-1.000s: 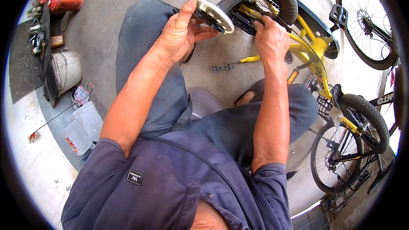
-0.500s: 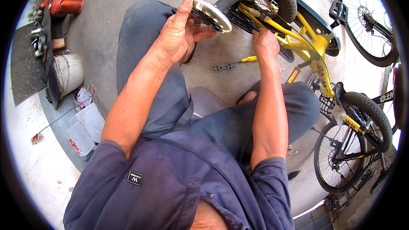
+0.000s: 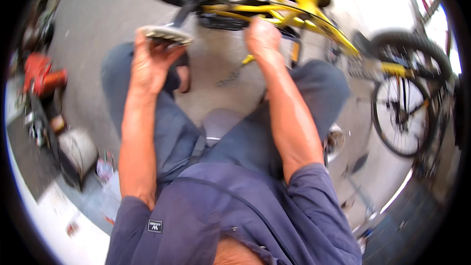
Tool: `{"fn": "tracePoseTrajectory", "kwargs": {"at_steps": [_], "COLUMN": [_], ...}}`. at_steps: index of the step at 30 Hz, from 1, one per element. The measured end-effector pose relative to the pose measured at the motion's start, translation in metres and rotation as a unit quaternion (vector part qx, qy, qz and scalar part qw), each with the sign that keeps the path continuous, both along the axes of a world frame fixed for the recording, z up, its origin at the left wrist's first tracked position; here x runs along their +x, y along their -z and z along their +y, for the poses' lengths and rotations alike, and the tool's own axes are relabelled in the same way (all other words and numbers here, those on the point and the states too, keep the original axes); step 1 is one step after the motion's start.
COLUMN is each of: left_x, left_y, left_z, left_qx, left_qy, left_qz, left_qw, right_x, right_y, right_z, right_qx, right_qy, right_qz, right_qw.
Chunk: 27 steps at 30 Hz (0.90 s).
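Head view: I see the left hand (image 3: 147, 68) holding the small wheel (image 3: 169, 35) at eleven o'clock, likely stiff, best gripped by its rim; right hand (image 3: 264, 37) by the yellow bike (image 3: 308, 1), grip unclear.

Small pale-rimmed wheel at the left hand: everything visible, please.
The small wheel has a pale, cream-silver rim and a darker, ribbed-looking underside; perhaps plastic, though blur hides detail. It shows nearly edge-on, at the end of a black bracket running toward the yellow bicycle. The left hand grips it, thumb at its left edge.
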<state>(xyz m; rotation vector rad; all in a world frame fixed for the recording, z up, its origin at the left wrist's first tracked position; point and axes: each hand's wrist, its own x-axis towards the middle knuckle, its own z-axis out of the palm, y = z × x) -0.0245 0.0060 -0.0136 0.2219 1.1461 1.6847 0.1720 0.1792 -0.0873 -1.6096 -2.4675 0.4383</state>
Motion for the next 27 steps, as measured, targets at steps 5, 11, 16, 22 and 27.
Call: {"fn": "tracePoseTrajectory", "kwargs": {"at_steps": [5, 11, 16, 22, 27], "left_x": [-0.022, -0.031, -0.039, -0.049, -0.046], "left_y": [0.008, 0.007, 0.008, 0.008, 0.004], "left_z": [-0.006, 0.003, 0.002, 0.006, 0.008], "left_qx": [0.014, 0.017, 0.016, 0.008, -0.014], "left_qy": [0.006, 0.038, 0.058, 0.057, 0.054], "left_qz": [-0.045, -0.030, -0.053, -0.065, -0.076], "left_qw": [0.999, 0.999, 0.997, 0.996, 0.996], "right_x": [0.024, 0.127, 0.187, 0.235, 0.303], "right_y": [-0.079, -0.132, -0.110, -0.077, -0.007], "right_z": [-0.004, -0.024, -0.070, -0.153, -0.272], "right_qx": [0.080, 0.186, 0.117, 0.040, -0.078], "right_qy": [-0.006, 0.122, 0.154, 0.337, 0.531], "right_qz": [0.119, 0.149, 0.325, 0.332, 0.247], "right_qw": [0.990, 0.963, 0.926, 0.880, 0.807]}}
